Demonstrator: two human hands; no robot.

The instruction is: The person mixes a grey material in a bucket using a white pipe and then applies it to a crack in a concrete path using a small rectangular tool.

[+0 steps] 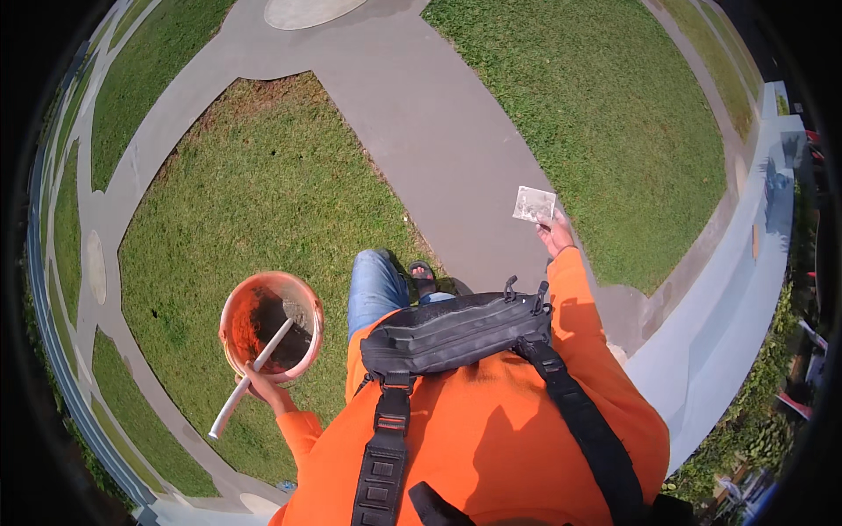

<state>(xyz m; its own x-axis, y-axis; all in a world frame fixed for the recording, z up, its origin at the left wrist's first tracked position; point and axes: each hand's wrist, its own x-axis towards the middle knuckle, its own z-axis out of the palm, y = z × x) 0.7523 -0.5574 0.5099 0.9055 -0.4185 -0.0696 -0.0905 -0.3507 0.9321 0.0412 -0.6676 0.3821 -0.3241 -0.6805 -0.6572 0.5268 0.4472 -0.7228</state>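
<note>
My left hand (266, 388) grips the rim of an orange-pink bucket (303, 302) together with a white stick or pipe (237, 394) that leans out of it toward the lower left. The bucket hangs over the grass at my left side; its inside looks dark. My right hand (556, 235) is raised out to the right and pinches a small clear plastic bag (534, 204) by its lower edge, above the concrete path. I wear an orange long-sleeved shirt and blue jeans, with a black chest pack (456, 331) strapped on.
A grey concrete path (438, 131) runs ahead between lawns (254, 193), with side paths branching to the left. My sandalled foot (423, 278) is on the path. A low pale wall (737, 289) curves along the right, with shrubs beyond it.
</note>
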